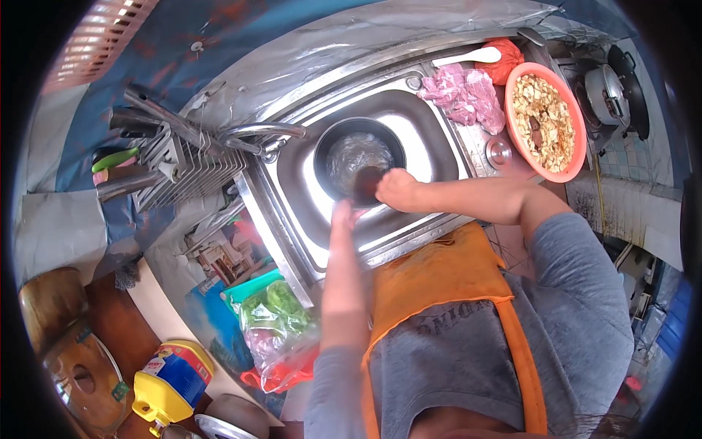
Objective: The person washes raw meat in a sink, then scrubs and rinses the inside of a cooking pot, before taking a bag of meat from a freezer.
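Observation:
A dark round pot (323, 156) with water swirling inside stands in the stainless steel sink (290, 203). At the pot's near right rim is my right hand (399, 190), its fingers curled around a dark reddish-brown thing that dips into the water; its kind is blurred. My left hand (345, 214) is at the near rim of the pot, blurred, and its fingers are partly hidden. The curved metal faucet (266, 131) reaches over the sink from the left, short of the pot.
Raw meat (466, 96) lies on the right drainboard beside a pink basin (576, 159) of chopped pieces, a white spoon (482, 55) and a red bag (504, 63). A wire rack (208, 170) with utensils stands left. Bagged greens (274, 313) and a yellow jug (175, 378) are lower left.

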The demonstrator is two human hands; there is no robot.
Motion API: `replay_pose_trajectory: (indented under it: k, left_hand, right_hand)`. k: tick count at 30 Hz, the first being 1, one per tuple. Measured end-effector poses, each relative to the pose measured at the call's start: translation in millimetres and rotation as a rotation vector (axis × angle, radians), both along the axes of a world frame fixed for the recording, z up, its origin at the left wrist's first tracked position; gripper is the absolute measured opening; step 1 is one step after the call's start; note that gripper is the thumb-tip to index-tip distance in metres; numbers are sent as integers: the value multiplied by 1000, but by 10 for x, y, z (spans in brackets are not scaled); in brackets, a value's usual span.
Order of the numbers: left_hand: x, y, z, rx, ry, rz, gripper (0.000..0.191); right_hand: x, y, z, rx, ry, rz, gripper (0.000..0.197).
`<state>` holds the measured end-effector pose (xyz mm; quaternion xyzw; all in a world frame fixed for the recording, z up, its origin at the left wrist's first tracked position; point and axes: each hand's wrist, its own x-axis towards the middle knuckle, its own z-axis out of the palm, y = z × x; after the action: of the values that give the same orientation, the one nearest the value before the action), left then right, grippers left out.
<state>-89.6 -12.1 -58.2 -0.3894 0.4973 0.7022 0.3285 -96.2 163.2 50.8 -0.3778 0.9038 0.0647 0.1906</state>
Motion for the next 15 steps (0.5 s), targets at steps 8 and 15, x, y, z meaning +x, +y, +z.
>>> replay_pose_trajectory:
  k: [8,15]
  left_hand:
    - [45,-148,12,-45,-4,59,25]
    - [37,-6,108,-38,30,116,28]
  right_hand:
    - [-72,-135,177,42,-23,21,13]
    - [-701,-147,6,39,15,-39,15]
